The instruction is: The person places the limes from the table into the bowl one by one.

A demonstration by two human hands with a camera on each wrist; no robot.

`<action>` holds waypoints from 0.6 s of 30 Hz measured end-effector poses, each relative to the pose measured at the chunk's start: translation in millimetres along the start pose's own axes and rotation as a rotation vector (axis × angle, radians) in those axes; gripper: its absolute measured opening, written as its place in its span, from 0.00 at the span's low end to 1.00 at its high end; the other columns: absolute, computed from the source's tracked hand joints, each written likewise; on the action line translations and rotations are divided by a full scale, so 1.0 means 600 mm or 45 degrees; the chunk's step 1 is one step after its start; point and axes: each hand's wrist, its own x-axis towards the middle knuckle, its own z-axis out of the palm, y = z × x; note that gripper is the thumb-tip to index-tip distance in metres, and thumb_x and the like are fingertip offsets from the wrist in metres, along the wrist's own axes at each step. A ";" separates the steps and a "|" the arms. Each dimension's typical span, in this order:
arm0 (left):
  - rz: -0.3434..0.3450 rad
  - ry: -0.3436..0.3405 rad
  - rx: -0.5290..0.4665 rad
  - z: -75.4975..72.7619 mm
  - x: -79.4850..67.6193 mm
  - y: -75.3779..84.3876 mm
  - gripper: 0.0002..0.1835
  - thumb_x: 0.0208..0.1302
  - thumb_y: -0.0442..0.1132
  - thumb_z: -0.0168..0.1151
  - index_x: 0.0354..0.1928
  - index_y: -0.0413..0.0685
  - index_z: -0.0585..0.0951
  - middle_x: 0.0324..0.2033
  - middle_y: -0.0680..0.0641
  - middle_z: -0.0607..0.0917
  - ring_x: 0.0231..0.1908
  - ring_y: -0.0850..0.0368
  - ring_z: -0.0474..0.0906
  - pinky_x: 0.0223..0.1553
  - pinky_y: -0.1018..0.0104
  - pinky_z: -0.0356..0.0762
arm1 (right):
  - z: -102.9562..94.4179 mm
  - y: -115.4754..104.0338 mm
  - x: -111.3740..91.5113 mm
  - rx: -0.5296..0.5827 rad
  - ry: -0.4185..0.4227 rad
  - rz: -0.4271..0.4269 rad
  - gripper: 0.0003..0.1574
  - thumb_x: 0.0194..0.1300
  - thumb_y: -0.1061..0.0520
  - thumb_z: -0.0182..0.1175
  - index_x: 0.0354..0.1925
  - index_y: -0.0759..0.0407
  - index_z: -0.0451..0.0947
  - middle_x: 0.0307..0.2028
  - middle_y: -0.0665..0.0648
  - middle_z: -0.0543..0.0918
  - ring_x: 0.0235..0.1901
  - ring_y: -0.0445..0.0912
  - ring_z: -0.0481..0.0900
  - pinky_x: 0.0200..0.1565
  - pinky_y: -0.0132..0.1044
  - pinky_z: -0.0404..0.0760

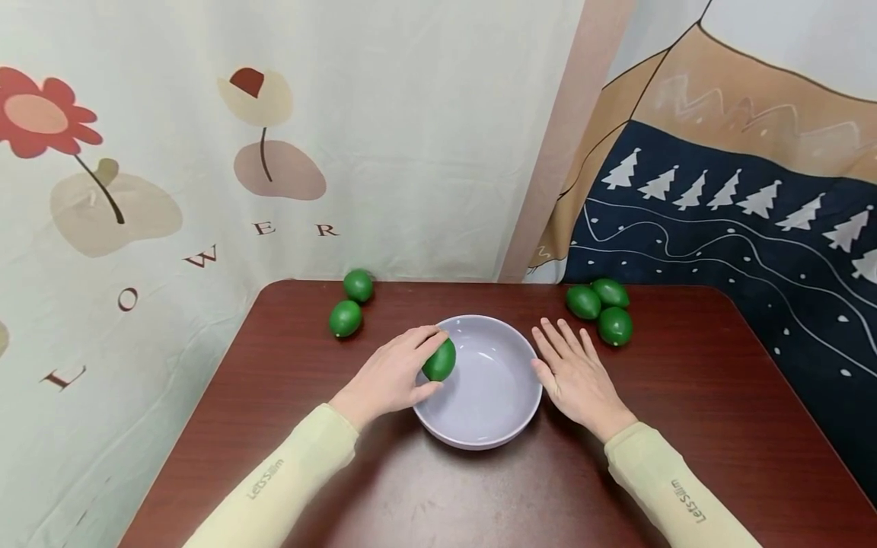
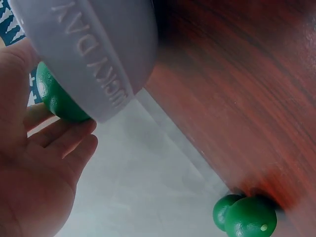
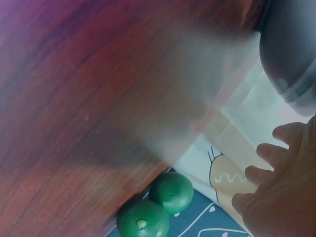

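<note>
A pale lavender bowl [image 1: 489, 388] stands in the middle of the dark wooden table. At its left rim my left hand [image 1: 393, 373] holds a green lime [image 1: 441, 361] between thumb and fingers, over the inside of the bowl. The left wrist view shows that lime [image 2: 57, 96] partly behind the bowl's wall [image 2: 94, 49], which bears raised lettering. My right hand [image 1: 578, 377] is spread with straight fingers beside the bowl's right rim, its thumb close to the edge. Nothing is in its grasp.
Two limes [image 1: 346, 318] sit at the table's back left. Three more limes [image 1: 615, 326] lie clustered at the back right, just beyond my right fingertips. Behind the table [image 1: 274, 365] hangs a printed curtain [image 1: 425, 137].
</note>
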 end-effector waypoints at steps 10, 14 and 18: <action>-0.075 -0.133 -0.075 0.018 0.003 -0.004 0.39 0.56 0.46 0.78 0.69 0.42 0.76 0.64 0.43 0.78 0.66 0.45 0.76 0.66 0.54 0.75 | 0.003 0.000 -0.001 0.006 -0.008 0.012 0.38 0.81 0.42 0.45 0.80 0.58 0.59 0.80 0.61 0.57 0.80 0.61 0.50 0.78 0.61 0.43; -0.085 -0.147 -0.085 0.021 0.005 -0.002 0.39 0.54 0.45 0.80 0.68 0.41 0.77 0.64 0.43 0.79 0.65 0.45 0.76 0.69 0.54 0.72 | 0.005 0.000 -0.002 0.011 0.004 0.008 0.38 0.81 0.43 0.45 0.80 0.59 0.59 0.80 0.61 0.58 0.80 0.62 0.50 0.78 0.62 0.44; -0.092 -0.184 -0.057 0.020 0.010 0.003 0.40 0.52 0.43 0.80 0.67 0.40 0.77 0.64 0.41 0.79 0.67 0.42 0.75 0.73 0.53 0.66 | 0.005 -0.001 -0.002 0.007 0.003 0.007 0.37 0.82 0.43 0.44 0.80 0.59 0.59 0.80 0.61 0.58 0.80 0.61 0.50 0.78 0.62 0.45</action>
